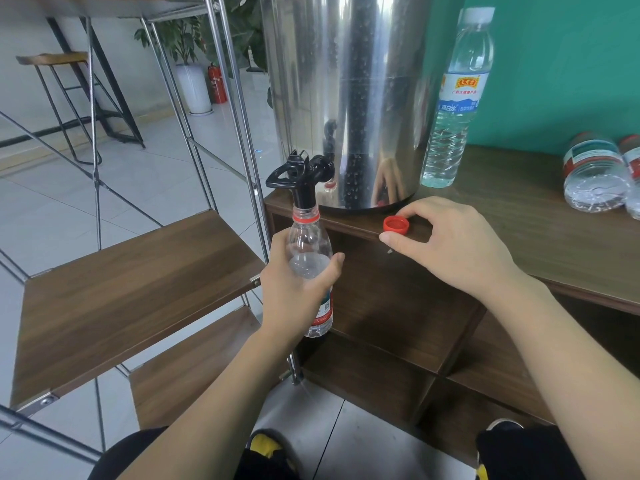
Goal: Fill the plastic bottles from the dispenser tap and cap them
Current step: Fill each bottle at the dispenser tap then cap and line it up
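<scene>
Head | left hand (294,289) grips bottle (309,251) under tap (304,181) | right hand (450,244) fingers — seemingly pinching — red cap (396,224) at shelf edge (349,227)

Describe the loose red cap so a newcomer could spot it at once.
Start at the big steel dispenser on the wooden cabinet top. Just in front of its base, at the cabinet's front edge, lies the red cap, touched by the right hand's fingers. It is the only cap off a bottle, lying open side up.
</scene>
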{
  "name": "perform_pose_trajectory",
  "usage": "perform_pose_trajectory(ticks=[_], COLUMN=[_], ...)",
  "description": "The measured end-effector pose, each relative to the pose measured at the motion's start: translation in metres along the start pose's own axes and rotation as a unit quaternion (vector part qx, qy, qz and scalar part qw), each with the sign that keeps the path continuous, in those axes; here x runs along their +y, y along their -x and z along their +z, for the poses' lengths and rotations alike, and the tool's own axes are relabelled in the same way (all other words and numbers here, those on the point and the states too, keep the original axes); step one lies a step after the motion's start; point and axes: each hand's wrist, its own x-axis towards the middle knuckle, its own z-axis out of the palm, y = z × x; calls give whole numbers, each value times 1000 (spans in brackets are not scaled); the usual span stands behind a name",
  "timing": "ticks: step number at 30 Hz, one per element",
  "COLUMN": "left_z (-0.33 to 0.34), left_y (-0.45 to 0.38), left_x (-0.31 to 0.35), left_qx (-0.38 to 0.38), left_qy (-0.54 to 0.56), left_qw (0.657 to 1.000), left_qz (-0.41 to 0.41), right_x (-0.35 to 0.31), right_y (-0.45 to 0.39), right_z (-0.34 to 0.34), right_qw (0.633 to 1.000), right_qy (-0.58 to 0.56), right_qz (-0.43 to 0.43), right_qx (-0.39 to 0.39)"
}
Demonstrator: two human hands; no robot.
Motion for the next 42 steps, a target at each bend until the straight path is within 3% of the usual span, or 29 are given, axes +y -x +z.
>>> perform_pose_trajectory(ticks=[42], left_z=[0], left_y=[3], left_x=[2], left_qx=[10], left_qy=[1], left_qw=[1000], left_qz=[-3], right_x=[3], right_y=[-1], right_z=[2], right_qw=[1000], right_qy=[3], right_qz=[4], right_qx=[-2])
